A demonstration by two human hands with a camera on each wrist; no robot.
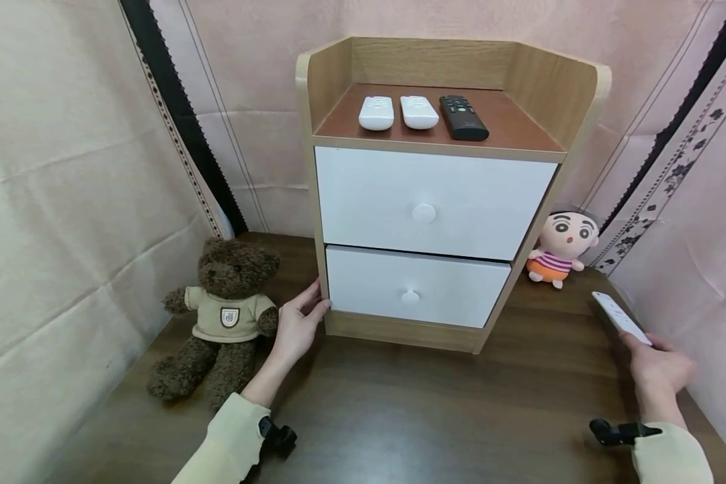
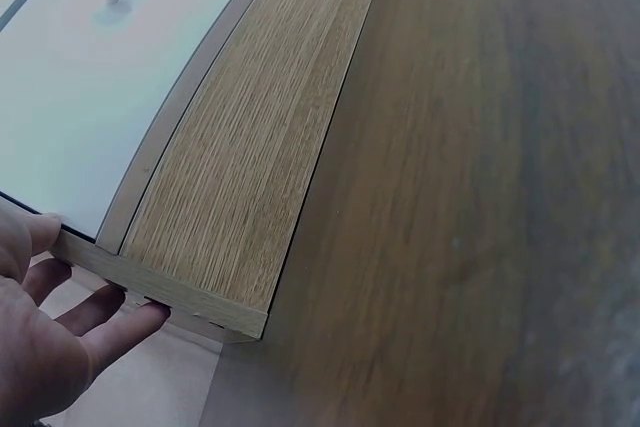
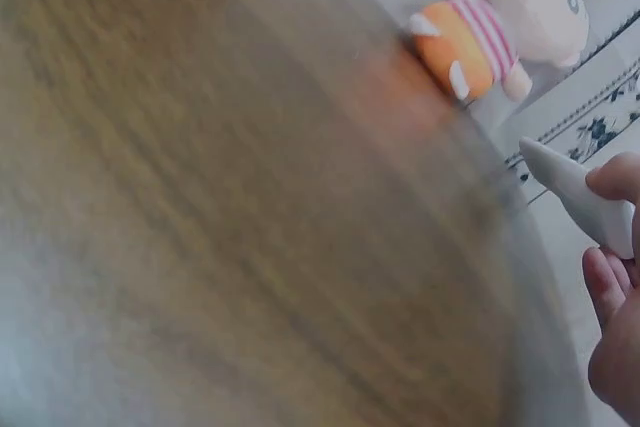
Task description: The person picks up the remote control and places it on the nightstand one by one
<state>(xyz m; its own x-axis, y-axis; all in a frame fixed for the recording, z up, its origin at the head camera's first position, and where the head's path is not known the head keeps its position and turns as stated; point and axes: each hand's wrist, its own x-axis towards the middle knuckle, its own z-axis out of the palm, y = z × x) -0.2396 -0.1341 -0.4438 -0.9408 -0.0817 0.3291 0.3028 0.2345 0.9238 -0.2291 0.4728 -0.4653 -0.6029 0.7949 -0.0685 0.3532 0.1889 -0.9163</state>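
Observation:
My left hand [image 1: 299, 324] holds the lower left front edge of a small wooden drawer cabinet [image 1: 399, 331]. In the left wrist view its thumb lies at the front edge and the other fingers touch the side panel. The cabinet has two white drawers, an upper drawer [image 1: 363, 195] and a lower drawer [image 1: 363, 275], both pushed in. At the right, my right hand [image 1: 662, 370] grips a white remote control [image 1: 618, 316] by its near end, beside the table's right edge. The same remote [image 3: 575, 187] shows edge-on in the right wrist view.
Two white remotes, a left one [image 1: 376, 113] and a right one [image 1: 419, 112], and a black remote [image 1: 463, 118] lie on the cabinet top. A brown teddy bear [image 1: 226, 302] sits left of the cabinet; a plush doll [image 1: 562, 245] sits at its right. Fabric curtains [image 1: 85, 168] enclose the table.

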